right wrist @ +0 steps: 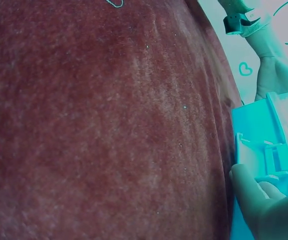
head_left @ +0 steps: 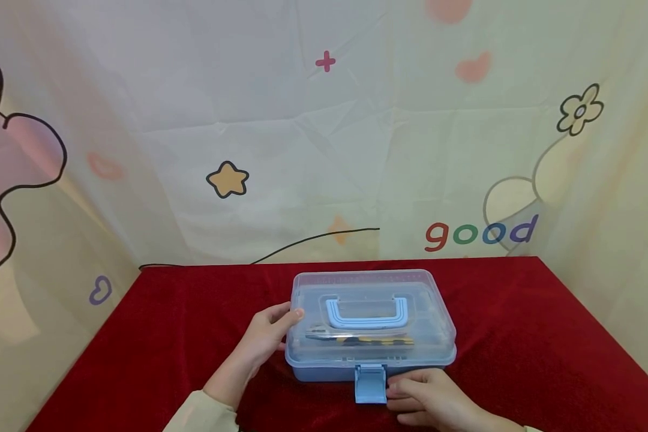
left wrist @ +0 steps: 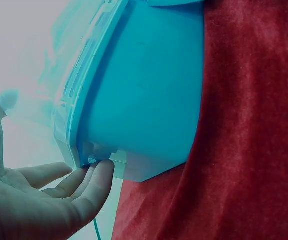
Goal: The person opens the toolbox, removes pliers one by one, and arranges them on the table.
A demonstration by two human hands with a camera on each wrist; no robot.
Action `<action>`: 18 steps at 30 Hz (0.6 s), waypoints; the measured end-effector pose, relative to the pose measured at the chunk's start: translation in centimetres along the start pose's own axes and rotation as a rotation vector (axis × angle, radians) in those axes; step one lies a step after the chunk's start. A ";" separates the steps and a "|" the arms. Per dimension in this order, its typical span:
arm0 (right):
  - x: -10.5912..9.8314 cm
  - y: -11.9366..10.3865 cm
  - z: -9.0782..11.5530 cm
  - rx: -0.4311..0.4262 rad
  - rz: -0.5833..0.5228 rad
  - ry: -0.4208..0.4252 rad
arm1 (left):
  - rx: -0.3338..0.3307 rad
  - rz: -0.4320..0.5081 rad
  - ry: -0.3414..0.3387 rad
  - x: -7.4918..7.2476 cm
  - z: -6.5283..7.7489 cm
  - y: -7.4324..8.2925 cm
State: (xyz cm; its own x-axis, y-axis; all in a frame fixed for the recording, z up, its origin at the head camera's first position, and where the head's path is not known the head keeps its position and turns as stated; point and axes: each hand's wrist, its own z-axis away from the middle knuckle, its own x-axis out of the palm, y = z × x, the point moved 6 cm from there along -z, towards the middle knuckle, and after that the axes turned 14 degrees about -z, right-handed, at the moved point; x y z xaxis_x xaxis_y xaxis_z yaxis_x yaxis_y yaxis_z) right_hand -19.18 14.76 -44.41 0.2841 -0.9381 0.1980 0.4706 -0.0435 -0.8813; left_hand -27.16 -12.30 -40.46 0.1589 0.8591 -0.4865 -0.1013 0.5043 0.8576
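1. The right hand [head_left: 429,396] touched a pale-blue latch [head_left: 370,385] at the box's six o'clock (pinched or not, I could not tell).
2. The closed box [head_left: 365,307] sat on red cloth [head_left: 497,336]: blue base, cloudy clear lid, blue handle [head_left: 367,324], yellow-and-black rod [head_left: 375,341] showing through.
3. At nine, the left hand [head_left: 267,336] gripped its end.
4. At twelve hung a printed backdrop [head_left: 281,132].

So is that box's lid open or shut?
Shut: the clear lid meets the blue base along the front, though the latch sticks outward.
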 end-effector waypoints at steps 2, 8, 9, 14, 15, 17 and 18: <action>0.1 -0.1 0.0 0.000 0.009 -0.007 | -0.001 0.002 -0.001 0.0 0.0 0.0; 0.4 -0.4 0.3 0.020 0.027 -0.042 | -0.010 -0.004 -0.001 0.0 -0.1 0.0; 0.4 -0.5 0.3 0.021 0.031 -0.048 | -0.011 -0.005 -0.003 0.0 -0.1 0.0; 0.2 -1.0 0.5 -0.007 0.058 -0.066 | -0.008 -0.006 -0.024 0.1 0.0 0.1; 0.2 -1.1 0.6 -0.016 0.061 -0.072 | -0.005 -0.006 -0.029 0.1 0.0 0.1; 0.1 -1.5 0.8 -0.028 0.069 -0.081 | 0.003 -0.008 -0.038 0.0 0.0 0.1; 0.1 -1.6 0.9 -0.034 0.074 -0.089 | 0.006 -0.010 -0.043 0.0 -0.1 0.0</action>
State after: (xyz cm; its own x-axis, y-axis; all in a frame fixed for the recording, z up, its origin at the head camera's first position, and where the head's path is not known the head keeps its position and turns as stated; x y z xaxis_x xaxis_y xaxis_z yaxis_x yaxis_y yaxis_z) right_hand -19.19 15.02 -42.56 0.3906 -0.9051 0.1681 0.4173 0.0113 -0.9087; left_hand -27.22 -12.28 -40.48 0.2016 0.8493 -0.4880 -0.0930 0.5125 0.8536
